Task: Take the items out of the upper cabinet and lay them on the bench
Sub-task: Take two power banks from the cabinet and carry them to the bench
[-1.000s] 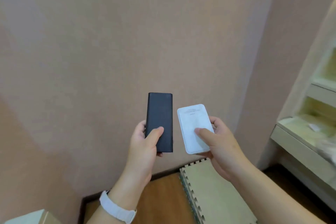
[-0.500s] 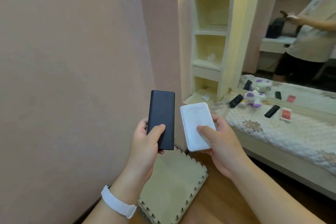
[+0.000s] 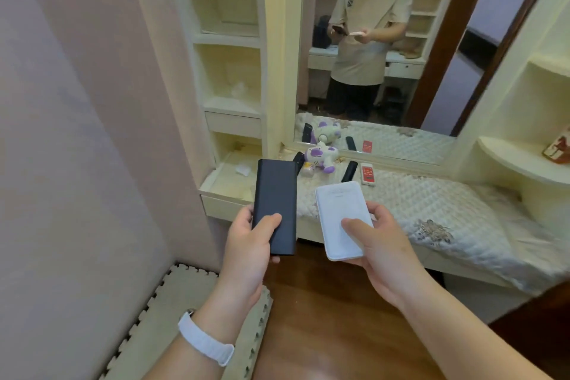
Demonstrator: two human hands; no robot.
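My left hand (image 3: 246, 253) grips a long black power bank (image 3: 275, 203) by its lower end, thumb on its face. My right hand (image 3: 374, 253) holds a white power bank (image 3: 340, 219) the same way, thumb pressed on its lower half. Both are held side by side in the air, in front of the bench (image 3: 431, 213), which has a white quilted cover. On the bench's far left lie a purple-and-white plush toy (image 3: 320, 157), two black remotes, one (image 3: 349, 171) right of the toy, and a red-and-white box (image 3: 368, 174).
A large mirror (image 3: 385, 40) behind the bench reflects a person and the items. Cream shelves (image 3: 231, 71) with an open drawer (image 3: 228, 185) stand at the left, curved shelves (image 3: 524, 160) at the right. A pink wall fills the left. A foam mat (image 3: 172, 318) lies on the wooden floor.
My view has swung right, from the bare pink wall to the shelves, mirror and bench. Both hands keep the same hold on the two power banks.
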